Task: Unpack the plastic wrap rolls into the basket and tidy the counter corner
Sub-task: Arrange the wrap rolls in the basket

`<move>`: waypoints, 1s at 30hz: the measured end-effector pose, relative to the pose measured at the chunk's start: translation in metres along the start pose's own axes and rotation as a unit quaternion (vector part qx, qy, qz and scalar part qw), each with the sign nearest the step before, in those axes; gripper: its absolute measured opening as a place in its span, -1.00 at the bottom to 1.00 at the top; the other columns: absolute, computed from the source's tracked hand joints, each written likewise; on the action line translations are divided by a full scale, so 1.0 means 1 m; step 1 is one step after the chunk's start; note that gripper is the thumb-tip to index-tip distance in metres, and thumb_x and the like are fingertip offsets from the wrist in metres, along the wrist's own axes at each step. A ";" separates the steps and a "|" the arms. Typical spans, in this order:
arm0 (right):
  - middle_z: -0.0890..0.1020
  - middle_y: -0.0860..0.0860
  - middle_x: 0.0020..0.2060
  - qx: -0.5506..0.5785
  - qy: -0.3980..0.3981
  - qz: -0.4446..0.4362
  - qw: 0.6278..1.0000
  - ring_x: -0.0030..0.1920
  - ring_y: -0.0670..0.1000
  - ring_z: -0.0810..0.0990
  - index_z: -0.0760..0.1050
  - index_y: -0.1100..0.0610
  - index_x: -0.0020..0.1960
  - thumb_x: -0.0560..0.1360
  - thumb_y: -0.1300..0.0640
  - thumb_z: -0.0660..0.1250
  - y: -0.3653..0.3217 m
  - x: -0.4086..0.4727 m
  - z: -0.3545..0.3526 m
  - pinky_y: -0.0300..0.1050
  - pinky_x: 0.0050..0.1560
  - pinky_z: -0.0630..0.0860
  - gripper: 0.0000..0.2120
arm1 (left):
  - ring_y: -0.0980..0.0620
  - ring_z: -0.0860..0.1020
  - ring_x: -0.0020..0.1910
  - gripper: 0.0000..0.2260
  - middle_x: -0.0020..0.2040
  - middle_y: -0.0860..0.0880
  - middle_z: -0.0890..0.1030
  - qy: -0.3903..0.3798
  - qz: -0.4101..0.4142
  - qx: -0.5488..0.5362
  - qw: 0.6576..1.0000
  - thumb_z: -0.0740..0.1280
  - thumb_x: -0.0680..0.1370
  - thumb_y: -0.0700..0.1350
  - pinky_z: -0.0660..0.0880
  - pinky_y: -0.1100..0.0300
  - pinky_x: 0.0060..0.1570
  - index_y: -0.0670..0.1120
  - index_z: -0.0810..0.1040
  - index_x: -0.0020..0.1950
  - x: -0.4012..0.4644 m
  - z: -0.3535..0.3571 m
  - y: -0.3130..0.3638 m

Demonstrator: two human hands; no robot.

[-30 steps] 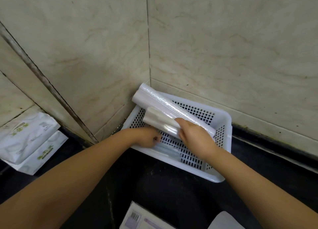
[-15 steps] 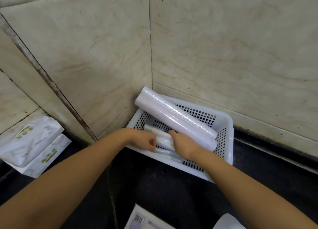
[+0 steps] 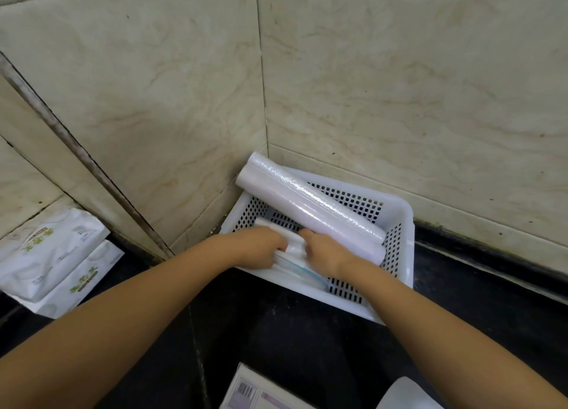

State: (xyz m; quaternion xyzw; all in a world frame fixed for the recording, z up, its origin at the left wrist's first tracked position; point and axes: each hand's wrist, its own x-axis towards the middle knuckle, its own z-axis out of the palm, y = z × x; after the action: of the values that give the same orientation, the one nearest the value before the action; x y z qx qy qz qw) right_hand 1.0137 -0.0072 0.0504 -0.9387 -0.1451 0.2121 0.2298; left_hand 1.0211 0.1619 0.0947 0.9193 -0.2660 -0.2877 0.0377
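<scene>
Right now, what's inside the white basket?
Inside the basket lies a long roll, one end poking over the rim. Beside it is a smaller roll that the left hand and right hand partly cover. The floor beneath them is hidden.

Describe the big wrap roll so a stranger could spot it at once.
Find the white perforated plastic basket in the tiled wall corner. The long white plastic wrap roll lies diagonally across it, its far end propped on the rim. Unlike the smaller roll between the hands, it lies untouched.
</scene>
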 end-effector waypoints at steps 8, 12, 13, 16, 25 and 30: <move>0.58 -0.12 -0.51 0.321 -0.245 0.098 0.910 -0.55 -0.19 0.48 0.51 0.08 0.13 0.52 0.28 0.22 0.005 -0.010 -0.024 -0.35 -0.51 0.42 -0.76 | -0.06 0.48 0.02 -0.81 0.05 -0.09 0.52 0.127 0.046 0.045 0.990 0.21 0.48 -0.22 0.42 0.09 -0.10 -0.08 0.48 0.07 -0.006 -0.009 -0.013; 0.59 0.02 -0.21 0.376 -0.235 0.180 0.878 -0.28 -0.08 0.56 0.36 0.19 0.35 0.55 0.13 0.27 0.009 -0.015 -0.017 -0.22 -0.21 0.57 -0.61 | -0.05 0.34 0.25 -0.69 0.36 -0.08 0.34 0.019 0.011 0.058 0.998 0.19 0.52 -0.18 0.38 0.08 0.19 -0.15 0.45 0.26 0.012 0.006 -0.011; 0.60 0.06 -0.10 0.371 -0.230 0.186 0.880 -0.21 -0.04 0.58 0.34 0.20 0.37 0.56 0.03 0.25 0.007 -0.016 -0.019 -0.16 -0.11 0.60 -0.56 | -0.07 0.32 0.30 -0.67 0.41 -0.07 0.30 -0.011 -0.001 0.044 0.999 0.18 0.53 -0.19 0.35 0.06 0.28 -0.16 0.42 0.30 0.016 0.009 -0.012; 0.49 0.18 0.27 0.185 -0.175 0.157 0.954 -0.14 0.06 0.63 0.29 0.27 0.40 0.58 -0.20 0.00 -0.006 -0.023 -0.031 -0.01 0.08 0.56 -0.38 | -0.10 0.40 0.22 -0.70 0.34 -0.12 0.38 -0.045 -0.026 0.037 0.998 0.19 0.51 -0.21 0.40 0.06 0.19 -0.18 0.46 0.24 0.025 0.007 -0.011; 0.53 0.21 0.17 -0.108 -0.096 0.000 0.989 0.04 0.16 0.56 0.15 0.23 0.45 0.61 0.17 0.08 -0.012 -0.028 -0.010 -0.02 0.03 0.49 -0.57 | -0.11 0.43 0.23 -0.44 0.29 -0.06 0.47 -0.029 -0.027 0.080 0.996 0.29 0.44 -0.15 0.25 -0.08 0.36 0.04 0.23 0.43 0.024 -0.001 -0.010; 0.49 0.17 0.21 -0.091 -0.065 0.004 0.994 0.09 0.14 0.53 0.16 0.17 0.43 0.55 0.02 0.21 -0.014 -0.034 -0.008 -0.08 0.01 0.43 -0.48 | -0.11 0.35 0.34 -0.36 0.42 -0.07 0.35 -0.021 -0.035 0.041 0.998 0.27 0.45 -0.18 0.22 0.00 0.39 0.06 0.14 0.49 0.019 0.006 -0.011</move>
State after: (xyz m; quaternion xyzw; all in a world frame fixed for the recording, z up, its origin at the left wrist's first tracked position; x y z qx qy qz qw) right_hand 0.9858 -0.0105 0.0751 -0.9407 -0.1745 0.2592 0.1323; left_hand 1.0363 0.1626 0.0779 0.9225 -0.2462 -0.2969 -0.0154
